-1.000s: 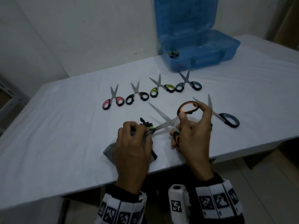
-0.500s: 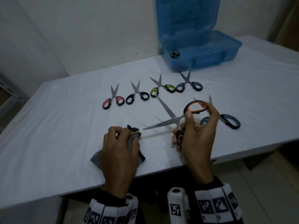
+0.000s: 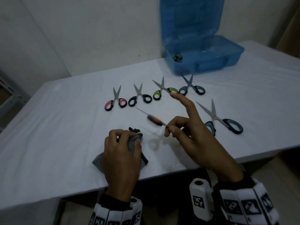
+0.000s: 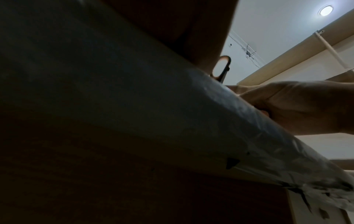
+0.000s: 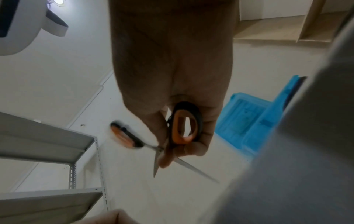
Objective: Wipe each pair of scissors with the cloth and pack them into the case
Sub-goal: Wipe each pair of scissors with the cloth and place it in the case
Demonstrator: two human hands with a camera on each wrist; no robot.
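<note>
My right hand (image 3: pixel 170 129) holds the orange-handled scissors (image 3: pixel 154 120) just above the table, blurred by motion, with the forefinger raised. In the right wrist view the fingers curl round one orange handle loop (image 5: pixel 184 124); the blades stand apart and the other handle is a blur. My left hand (image 3: pixel 128 137) rests near the front edge and grips the bunched grey cloth (image 3: pixel 133 144), apart from the scissors. The open blue case (image 3: pixel 211 52) stands at the back right with one green-handled pair (image 3: pixel 177 57) inside. The left wrist view is mostly dark; an orange handle loop (image 4: pixel 222 68) shows.
A row of small scissors lies mid-table: pink (image 3: pixel 115 101), black (image 3: pixel 140 99), green (image 3: pixel 164 91), blue (image 3: pixel 191 88). A larger blue pair (image 3: pixel 224 122) lies right of my right hand. The table's front edge (image 3: pixel 162 174) runs just under my wrists.
The right hand has swung the orange scissors round and lifted its forefinger. The left hand drew the cloth off the blade, back and to the left, and now rests.
</note>
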